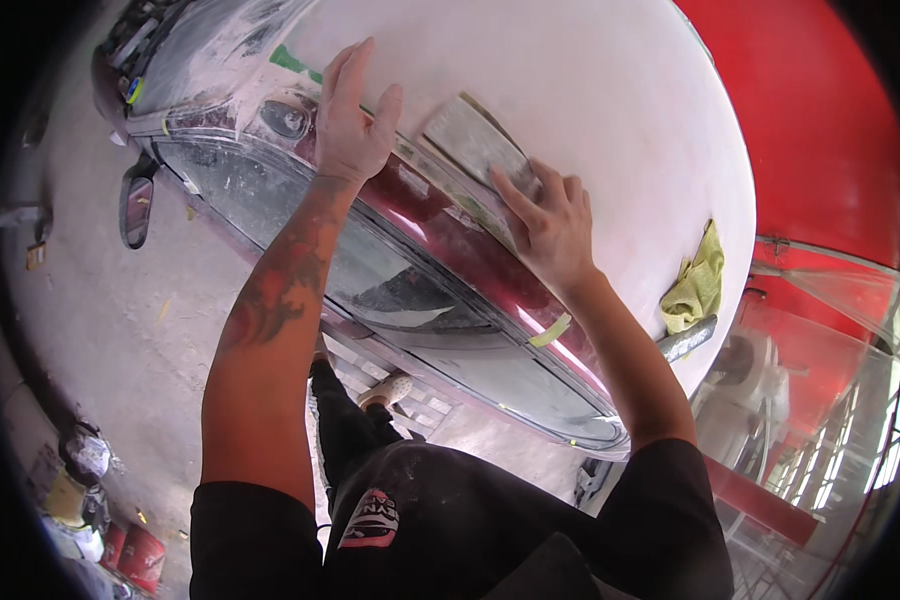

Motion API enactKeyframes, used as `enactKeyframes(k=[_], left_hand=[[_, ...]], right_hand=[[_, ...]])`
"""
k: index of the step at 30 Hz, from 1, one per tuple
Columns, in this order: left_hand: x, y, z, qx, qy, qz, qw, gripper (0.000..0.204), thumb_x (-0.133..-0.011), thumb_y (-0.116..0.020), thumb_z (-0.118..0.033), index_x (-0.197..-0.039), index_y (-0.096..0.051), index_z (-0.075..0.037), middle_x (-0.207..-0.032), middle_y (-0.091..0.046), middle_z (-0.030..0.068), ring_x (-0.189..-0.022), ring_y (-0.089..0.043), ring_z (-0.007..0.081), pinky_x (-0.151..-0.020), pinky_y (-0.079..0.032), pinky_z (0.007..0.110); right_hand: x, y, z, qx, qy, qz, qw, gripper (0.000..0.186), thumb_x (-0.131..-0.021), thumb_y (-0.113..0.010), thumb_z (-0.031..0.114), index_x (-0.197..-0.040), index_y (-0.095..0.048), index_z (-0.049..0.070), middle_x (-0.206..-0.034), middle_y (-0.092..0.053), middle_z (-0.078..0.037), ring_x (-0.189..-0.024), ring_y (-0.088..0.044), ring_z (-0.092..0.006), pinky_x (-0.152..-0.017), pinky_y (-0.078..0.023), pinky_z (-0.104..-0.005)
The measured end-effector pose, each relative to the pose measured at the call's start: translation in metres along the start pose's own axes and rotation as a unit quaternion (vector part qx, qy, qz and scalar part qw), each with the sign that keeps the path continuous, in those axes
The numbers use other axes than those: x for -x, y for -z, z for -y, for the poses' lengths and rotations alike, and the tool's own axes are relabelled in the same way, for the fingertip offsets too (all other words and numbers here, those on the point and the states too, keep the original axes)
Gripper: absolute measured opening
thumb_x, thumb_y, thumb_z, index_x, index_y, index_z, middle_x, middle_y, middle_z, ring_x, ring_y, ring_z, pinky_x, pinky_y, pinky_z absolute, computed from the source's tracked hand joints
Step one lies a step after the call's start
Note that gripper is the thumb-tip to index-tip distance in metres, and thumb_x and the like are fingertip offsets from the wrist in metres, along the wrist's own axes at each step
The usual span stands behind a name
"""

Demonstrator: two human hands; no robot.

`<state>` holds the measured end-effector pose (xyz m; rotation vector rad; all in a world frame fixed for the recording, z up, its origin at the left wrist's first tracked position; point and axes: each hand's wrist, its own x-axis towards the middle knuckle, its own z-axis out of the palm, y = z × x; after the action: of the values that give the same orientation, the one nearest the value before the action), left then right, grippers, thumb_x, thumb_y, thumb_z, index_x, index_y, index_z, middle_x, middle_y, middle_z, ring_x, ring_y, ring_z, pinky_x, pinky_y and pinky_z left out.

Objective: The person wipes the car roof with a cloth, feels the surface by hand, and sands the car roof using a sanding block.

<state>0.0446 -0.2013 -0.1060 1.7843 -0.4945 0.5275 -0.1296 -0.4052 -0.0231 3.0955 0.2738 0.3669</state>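
Observation:
A car's pale, primer-coated roof [620,120] fills the upper middle, its dusty maroon side rail [470,260] running diagonally below it. My left hand [355,120] is at the roof edge beside the side rail, fingers apart and holding nothing; I cannot tell whether its fingertips touch the surface. My right hand [555,220] grips a flat, grey sanding block [468,135] lying along the roof edge, its fingers bent at the lower end. A strip of green masking tape [550,332] crosses the rail below my right hand.
A yellow-green cloth [695,285] and a dark long tool [685,340] rest on the roof at the right. The side mirror [135,205] sticks out at the left. A red surface [820,120] and clear sheeting [810,380] stand to the right. Red containers [135,555] sit on the floor at lower left.

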Motion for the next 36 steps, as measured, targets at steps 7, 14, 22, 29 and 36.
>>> enactKeyframes(k=[7, 14, 22, 29, 36], left_hand=[[-0.008, -0.007, -0.012, 0.049, -0.005, -0.008, 0.999, 0.055, -0.092, -0.061, -0.022, -0.141, -0.047, -0.002, -0.137, -0.05, 0.0198, -0.127, -0.047, 0.0349, -0.109, -0.036, 0.042], [0.001, 0.0, 0.003, 0.035, -0.022, -0.044, 0.998, 0.061, -0.088, -0.067, -0.023, -0.14, -0.046, 0.0, -0.136, -0.049, 0.0218, -0.124, -0.049, 0.0377, -0.105, -0.042, 0.043], [-0.008, -0.007, -0.01, 0.067, -0.036, -0.053, 0.996, 0.061, -0.089, -0.064, -0.022, -0.142, -0.044, 0.0, -0.136, -0.048, 0.0217, -0.125, -0.048, 0.0373, -0.105, -0.041, 0.043], [0.004, -0.001, 0.007, 0.093, 0.006, -0.076, 0.993, 0.058, -0.094, -0.055, -0.02, -0.143, -0.04, 0.005, -0.141, -0.044, 0.0224, -0.133, -0.043, 0.0342, -0.113, -0.032, 0.041], [0.0, -0.008, 0.002, 0.148, 0.001, -0.099, 0.984, 0.061, -0.098, -0.05, -0.021, -0.147, -0.03, 0.009, -0.147, -0.036, 0.0235, -0.143, -0.032, 0.0364, -0.118, -0.025, 0.043]], right_hand=[[0.063, 0.021, -0.014, 0.018, -0.005, 0.011, 1.0, 0.054, -0.078, -0.073, 0.017, -0.13, -0.065, 0.028, -0.123, -0.057, -0.016, -0.088, -0.054, -0.0295, -0.075, -0.044, -0.0407], [-0.009, -0.002, 0.022, 0.031, 0.009, -0.004, 0.999, 0.05, -0.082, -0.072, 0.018, -0.13, -0.062, 0.032, -0.12, -0.058, -0.014, -0.084, -0.054, -0.0284, -0.069, -0.043, -0.04], [0.022, 0.01, 0.007, 0.041, 0.011, -0.015, 0.999, 0.053, -0.078, -0.073, 0.016, -0.129, -0.064, 0.029, -0.119, -0.058, -0.014, -0.084, -0.054, -0.0275, -0.072, -0.043, -0.0398], [-0.017, -0.006, 0.026, 0.04, 0.01, 0.003, 0.999, 0.05, -0.083, -0.07, 0.021, -0.13, -0.061, 0.035, -0.118, -0.058, -0.012, -0.085, -0.054, -0.0275, -0.069, -0.044, -0.0394], [0.033, 0.021, 0.001, 0.029, 0.008, 0.027, 0.999, 0.055, -0.078, -0.074, 0.014, -0.13, -0.065, 0.028, -0.12, -0.056, -0.015, -0.086, -0.053, -0.0285, -0.074, -0.044, -0.0397]])
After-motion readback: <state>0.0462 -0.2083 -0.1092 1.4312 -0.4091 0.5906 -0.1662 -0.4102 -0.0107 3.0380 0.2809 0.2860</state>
